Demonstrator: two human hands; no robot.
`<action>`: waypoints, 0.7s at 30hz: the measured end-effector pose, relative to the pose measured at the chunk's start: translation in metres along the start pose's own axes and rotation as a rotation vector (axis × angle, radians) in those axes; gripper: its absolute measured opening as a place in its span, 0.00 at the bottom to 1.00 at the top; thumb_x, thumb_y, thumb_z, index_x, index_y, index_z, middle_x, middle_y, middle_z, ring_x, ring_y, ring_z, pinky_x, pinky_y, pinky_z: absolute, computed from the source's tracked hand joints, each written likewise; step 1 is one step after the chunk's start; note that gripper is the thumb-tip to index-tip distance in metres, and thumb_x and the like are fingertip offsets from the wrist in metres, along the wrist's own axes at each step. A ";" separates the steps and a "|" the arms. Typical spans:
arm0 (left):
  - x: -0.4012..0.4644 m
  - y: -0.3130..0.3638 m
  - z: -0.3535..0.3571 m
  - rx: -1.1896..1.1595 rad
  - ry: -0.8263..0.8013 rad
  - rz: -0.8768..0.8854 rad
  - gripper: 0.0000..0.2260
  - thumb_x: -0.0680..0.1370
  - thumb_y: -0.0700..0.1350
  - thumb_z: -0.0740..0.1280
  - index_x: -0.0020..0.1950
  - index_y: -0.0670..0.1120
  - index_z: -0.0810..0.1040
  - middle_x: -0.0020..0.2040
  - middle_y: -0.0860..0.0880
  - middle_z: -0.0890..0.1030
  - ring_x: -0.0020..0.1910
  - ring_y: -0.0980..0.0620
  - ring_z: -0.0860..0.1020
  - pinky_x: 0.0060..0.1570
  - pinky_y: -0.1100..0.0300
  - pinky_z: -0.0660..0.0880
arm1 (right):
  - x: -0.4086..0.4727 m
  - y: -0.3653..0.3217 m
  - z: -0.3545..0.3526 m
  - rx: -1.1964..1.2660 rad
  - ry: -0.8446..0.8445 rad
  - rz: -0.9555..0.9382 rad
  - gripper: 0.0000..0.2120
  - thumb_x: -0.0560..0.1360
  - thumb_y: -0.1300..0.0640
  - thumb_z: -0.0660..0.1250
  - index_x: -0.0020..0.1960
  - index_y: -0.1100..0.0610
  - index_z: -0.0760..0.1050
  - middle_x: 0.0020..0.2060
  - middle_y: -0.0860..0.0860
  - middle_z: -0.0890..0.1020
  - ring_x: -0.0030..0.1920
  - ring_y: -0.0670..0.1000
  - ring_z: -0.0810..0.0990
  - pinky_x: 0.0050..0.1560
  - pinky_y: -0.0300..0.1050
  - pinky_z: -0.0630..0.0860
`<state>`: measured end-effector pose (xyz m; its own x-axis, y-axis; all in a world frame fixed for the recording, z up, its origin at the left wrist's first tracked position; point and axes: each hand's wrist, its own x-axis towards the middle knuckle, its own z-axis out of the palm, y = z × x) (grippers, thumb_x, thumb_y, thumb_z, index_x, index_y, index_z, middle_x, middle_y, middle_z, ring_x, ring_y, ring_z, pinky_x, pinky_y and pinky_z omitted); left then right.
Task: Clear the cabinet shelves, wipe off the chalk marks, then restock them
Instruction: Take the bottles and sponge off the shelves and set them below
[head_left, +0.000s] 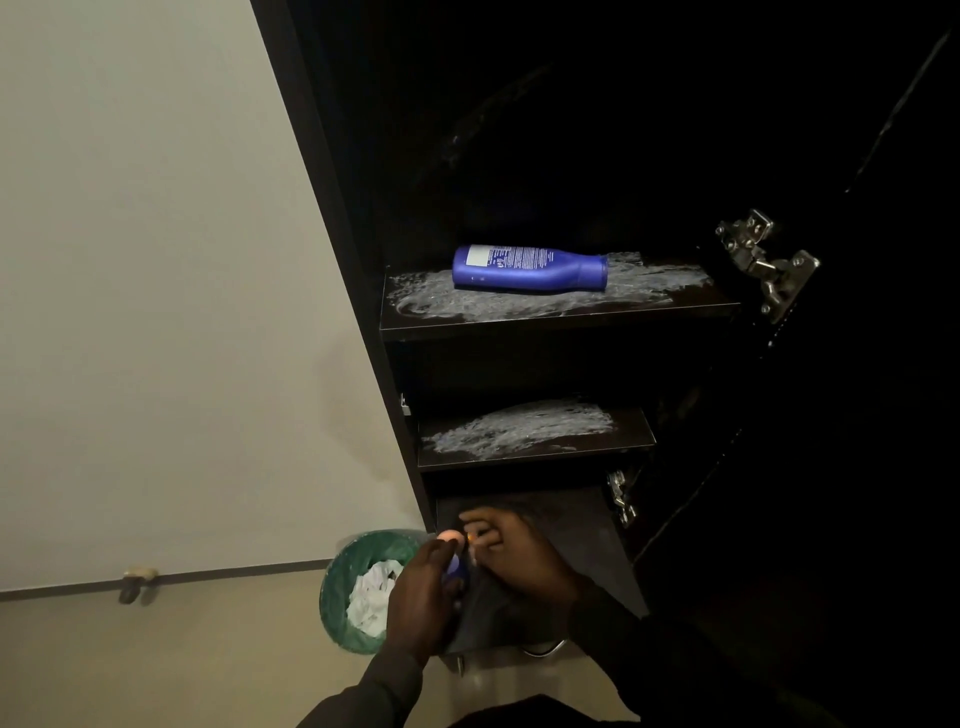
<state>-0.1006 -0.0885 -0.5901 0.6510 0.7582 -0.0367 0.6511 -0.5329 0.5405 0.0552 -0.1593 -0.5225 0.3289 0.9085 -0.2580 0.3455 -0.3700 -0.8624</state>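
Bottle (530, 267) lying flat on chalked top shelf (561, 312): probably light, rigid, smooth; grasp mid-body. Left hand (426, 597) holds a small blue object; right hand (511, 551) pinches something tiny, unidentifiable.

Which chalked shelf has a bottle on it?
The upper shelf: a blue bottle lies on its side there. The middle shelf carries chalk only.

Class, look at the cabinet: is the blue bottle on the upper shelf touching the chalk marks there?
Touching. The head view shows the blue bottle lying on its side directly on the chalk marks smeared across the upper shelf, with no gap beneath it.
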 end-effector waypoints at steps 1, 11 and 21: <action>-0.001 0.006 -0.006 -0.006 -0.012 -0.008 0.20 0.75 0.51 0.70 0.67 0.51 0.76 0.65 0.51 0.78 0.59 0.50 0.78 0.56 0.60 0.74 | 0.001 -0.009 -0.004 0.047 0.020 -0.014 0.21 0.73 0.60 0.68 0.66 0.53 0.76 0.56 0.51 0.82 0.50 0.45 0.82 0.54 0.40 0.79; 0.029 0.092 -0.111 -0.289 0.477 0.243 0.09 0.79 0.49 0.62 0.48 0.49 0.81 0.43 0.54 0.81 0.41 0.57 0.76 0.43 0.63 0.73 | -0.017 -0.097 -0.061 0.234 0.214 -0.212 0.16 0.76 0.62 0.70 0.62 0.51 0.78 0.54 0.45 0.83 0.54 0.40 0.82 0.56 0.38 0.79; 0.075 0.191 -0.264 -0.379 0.643 0.531 0.09 0.81 0.45 0.65 0.54 0.44 0.83 0.50 0.49 0.84 0.47 0.59 0.80 0.48 0.71 0.75 | -0.043 -0.211 -0.147 0.202 0.385 -0.605 0.13 0.75 0.63 0.71 0.59 0.55 0.80 0.53 0.48 0.85 0.56 0.45 0.82 0.58 0.43 0.79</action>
<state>-0.0302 -0.0345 -0.2674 0.4111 0.5728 0.7092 0.0829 -0.7982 0.5967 0.0974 -0.1490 -0.2657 0.4299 0.7960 0.4262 0.4081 0.2497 -0.8781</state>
